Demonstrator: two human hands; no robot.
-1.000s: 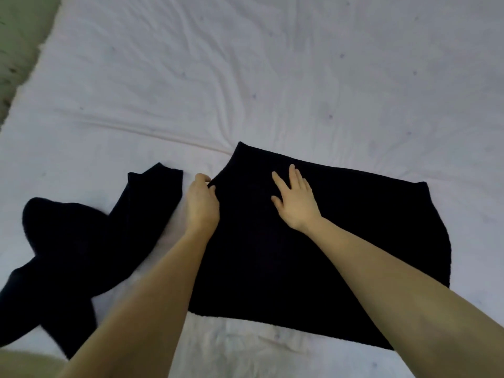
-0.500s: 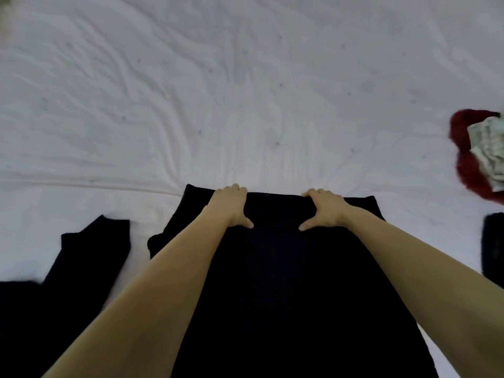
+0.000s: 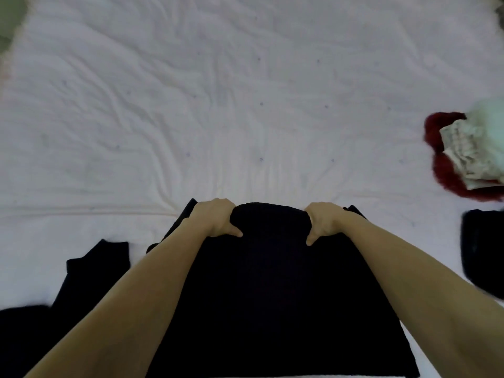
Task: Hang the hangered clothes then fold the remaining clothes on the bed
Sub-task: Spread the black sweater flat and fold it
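A wide white bed sheet (image 3: 218, 105), creased and dotted with faint specks, is filling most of the frame. In the lower centre, a black garment (image 3: 272, 296) is lying spread on the sheet, running from the middle of the frame down to the bottom edge. Two bare forearms are reaching in from the lower corners. The left hand (image 3: 215, 218) and the right hand (image 3: 323, 221) are each gripping the garment's far edge, fingers curled over it and thumbs pointing inward on top, with the cloth bulging up in a small hump between them. The hands are sitting apart, with a stretch of black cloth between them. The garment's far corners are poking out just beyond each hand. At the lower left, a second black piece of clothing (image 3: 90, 271) is lying near the main garment, with a strip of white sheet showing between them. At the right edge, a dark red cloth (image 3: 441, 170) is lying under a pale patterned folded cloth (image 3: 466, 151), and below them a dark folded item (image 3: 482, 252) is being cut off by the frame. The whole upper half of the sheet, beyond the gripped edge, is lying open. A green blur is showing at the upper left corner.
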